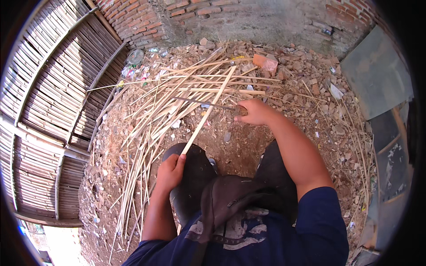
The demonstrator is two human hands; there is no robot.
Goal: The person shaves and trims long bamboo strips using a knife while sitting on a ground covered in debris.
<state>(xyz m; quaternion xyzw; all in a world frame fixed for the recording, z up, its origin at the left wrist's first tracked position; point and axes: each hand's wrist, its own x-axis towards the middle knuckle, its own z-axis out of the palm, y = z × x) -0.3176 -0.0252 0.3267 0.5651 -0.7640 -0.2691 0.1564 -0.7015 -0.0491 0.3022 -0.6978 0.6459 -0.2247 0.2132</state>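
My left hand point(171, 170) is closed round the near end of a pale bamboo strip point(199, 125), close to my left knee. The strip slants away up and to the right. In my right hand point(254, 111) is the handle of a long, thin-bladed knife point(188, 100), its dark blade pointing left. The blade crosses the strip at about its middle; whether it touches the strip I cannot tell. Beyond and left of the strip lies a loose pile of split bamboo strips point(146, 128) on the ground.
Broken brick and litter cover the dirt ground point(237, 153). A larger brick piece point(265, 63) lies beyond the pile. A brick wall point(213, 20) closes the far side, a bamboo-slat panel point(53, 80) the left. Grey sheets point(377, 73) lean at right.
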